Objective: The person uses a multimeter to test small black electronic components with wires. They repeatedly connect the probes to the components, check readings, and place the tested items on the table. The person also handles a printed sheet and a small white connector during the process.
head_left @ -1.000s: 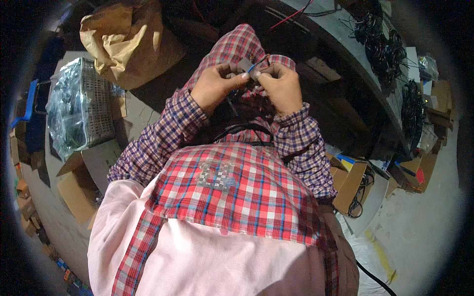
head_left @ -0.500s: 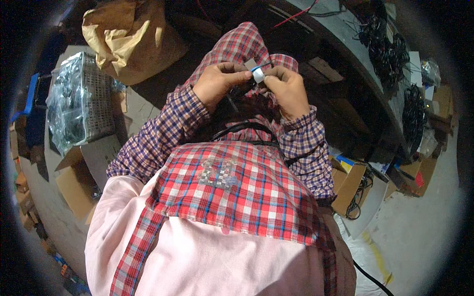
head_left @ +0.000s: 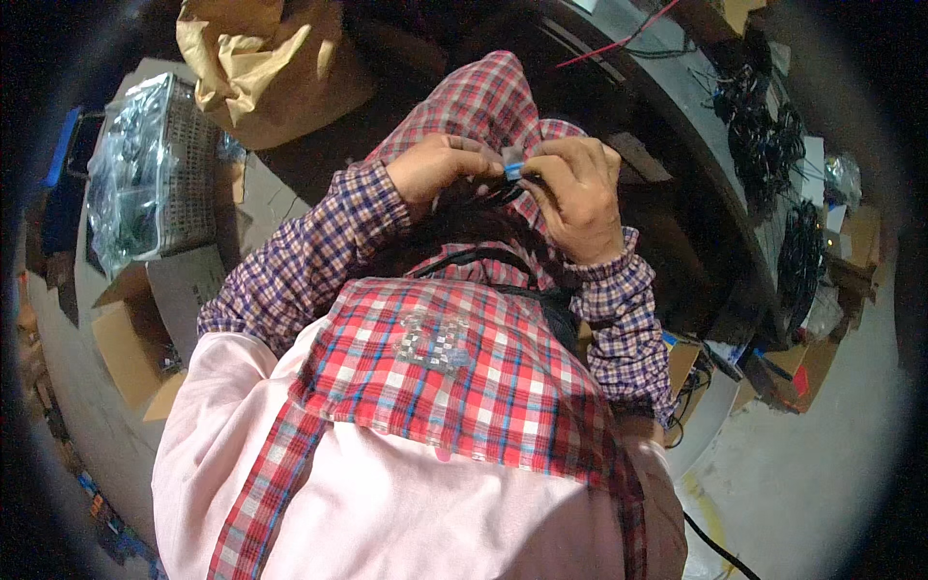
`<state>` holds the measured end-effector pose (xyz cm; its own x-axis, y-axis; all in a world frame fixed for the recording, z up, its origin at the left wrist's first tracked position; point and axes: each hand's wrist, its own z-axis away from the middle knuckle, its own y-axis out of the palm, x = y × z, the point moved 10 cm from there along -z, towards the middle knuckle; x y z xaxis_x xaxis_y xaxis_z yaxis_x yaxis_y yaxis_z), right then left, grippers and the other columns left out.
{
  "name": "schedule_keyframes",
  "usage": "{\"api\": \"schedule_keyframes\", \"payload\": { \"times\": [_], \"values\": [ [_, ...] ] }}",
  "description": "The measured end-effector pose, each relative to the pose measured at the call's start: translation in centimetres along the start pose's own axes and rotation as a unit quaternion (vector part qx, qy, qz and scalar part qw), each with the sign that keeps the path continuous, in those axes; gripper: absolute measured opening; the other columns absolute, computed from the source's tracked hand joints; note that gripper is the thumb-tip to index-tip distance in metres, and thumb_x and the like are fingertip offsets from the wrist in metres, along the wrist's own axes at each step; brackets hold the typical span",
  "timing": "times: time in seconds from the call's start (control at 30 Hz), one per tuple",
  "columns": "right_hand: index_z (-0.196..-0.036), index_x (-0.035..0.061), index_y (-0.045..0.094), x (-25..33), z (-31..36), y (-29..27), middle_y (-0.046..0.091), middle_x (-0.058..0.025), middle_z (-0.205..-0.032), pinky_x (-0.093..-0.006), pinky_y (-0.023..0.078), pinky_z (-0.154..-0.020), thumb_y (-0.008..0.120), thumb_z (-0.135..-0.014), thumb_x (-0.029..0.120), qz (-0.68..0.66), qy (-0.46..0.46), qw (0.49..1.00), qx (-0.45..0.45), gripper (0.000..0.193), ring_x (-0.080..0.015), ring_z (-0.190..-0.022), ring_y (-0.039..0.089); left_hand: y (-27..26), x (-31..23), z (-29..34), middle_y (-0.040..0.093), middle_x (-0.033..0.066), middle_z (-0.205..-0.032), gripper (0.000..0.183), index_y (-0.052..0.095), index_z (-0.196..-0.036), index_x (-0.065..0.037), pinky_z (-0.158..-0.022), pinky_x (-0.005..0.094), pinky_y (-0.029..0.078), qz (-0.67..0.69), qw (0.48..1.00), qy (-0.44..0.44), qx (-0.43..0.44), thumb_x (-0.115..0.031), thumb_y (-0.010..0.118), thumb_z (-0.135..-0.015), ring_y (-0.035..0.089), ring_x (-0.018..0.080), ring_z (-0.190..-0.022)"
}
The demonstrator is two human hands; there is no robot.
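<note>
Between my two hands, above my lap, is a small whitish piece with a blue band [head_left: 512, 170], perhaps a label or tag; its exact kind is too small to make out. My left hand [head_left: 437, 172] is closed, thumb and forefinger pinching the piece's left side. From the right, my right hand [head_left: 580, 198] pinches its other edge with thumb and fingertips. Just below the piece, dark cable [head_left: 495, 196] shows in part, mostly lost in shadow. A checked red apron [head_left: 464, 377] covers my chest and lap.
At left stands a grey plastic basket [head_left: 189, 179] with clear bags, an open cardboard box [head_left: 130, 338] below it. A large brown paper sack [head_left: 280, 87] is at the far left. Along the right, a curved-looking bench edge [head_left: 720, 159] carries bundles of black cables [head_left: 759, 126].
My right hand has turned, its fingers now curled over the top of the piece. The piece has turned too and shows less white. The whole view has shifted slightly.
</note>
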<state>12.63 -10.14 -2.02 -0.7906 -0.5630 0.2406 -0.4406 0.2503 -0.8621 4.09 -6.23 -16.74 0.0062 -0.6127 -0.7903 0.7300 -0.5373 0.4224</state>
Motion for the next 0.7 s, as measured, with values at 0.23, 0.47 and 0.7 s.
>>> {"api": "schedule_keyframes", "payload": {
  "times": [0.23, 0.47, 0.7],
  "values": [
    [-0.084, 0.0101, 0.062, -1.0, -0.2, 0.5, 0.058, -0.0031, -0.081, -0.0370, 0.038, -0.077, 0.069, -0.073, 0.013, -0.026, 0.054, 0.998, 0.003, 0.013, -0.0225, -0.082, 0.056, 0.7, 0.7, -0.2, 0.066, 0.0032, -0.082, 0.018, 0.066, -0.097, -0.001, -0.070, 0.0223, 0.047, 0.011, 1.000, 0.026, 0.002, -0.009, 0.063, -0.082, 0.059, 0.0097, -0.073],
    [-0.081, 0.0108, 0.062, -1.3, -0.2, 0.6, 0.059, -0.0027, -0.078, -0.0368, 0.038, -0.076, 0.070, -0.074, 0.013, -0.001, 0.064, 0.998, -0.006, 0.011, -0.0229, -0.079, 0.056, 1.1, 0.4, -0.1, 0.065, 0.0032, -0.082, 0.015, 0.065, -0.094, -0.001, -0.070, 0.0228, 0.047, 0.017, 0.999, 0.030, 0.005, -0.008, 0.063, -0.082, 0.059, 0.0101, -0.073],
    [-0.080, 0.0108, 0.062, -1.3, -0.3, 0.7, 0.060, -0.0020, -0.079, -0.0364, 0.039, -0.076, 0.071, -0.072, 0.014, 0.009, 0.066, 0.998, -0.010, 0.012, -0.0220, -0.080, 0.057, 1.1, 0.3, -0.2, 0.064, 0.0027, -0.081, 0.014, 0.065, -0.094, -0.001, -0.072, 0.0235, 0.047, 0.002, 0.999, 0.046, 0.005, -0.006, 0.063, -0.081, 0.059, 0.0101, -0.075]
  ]
}}
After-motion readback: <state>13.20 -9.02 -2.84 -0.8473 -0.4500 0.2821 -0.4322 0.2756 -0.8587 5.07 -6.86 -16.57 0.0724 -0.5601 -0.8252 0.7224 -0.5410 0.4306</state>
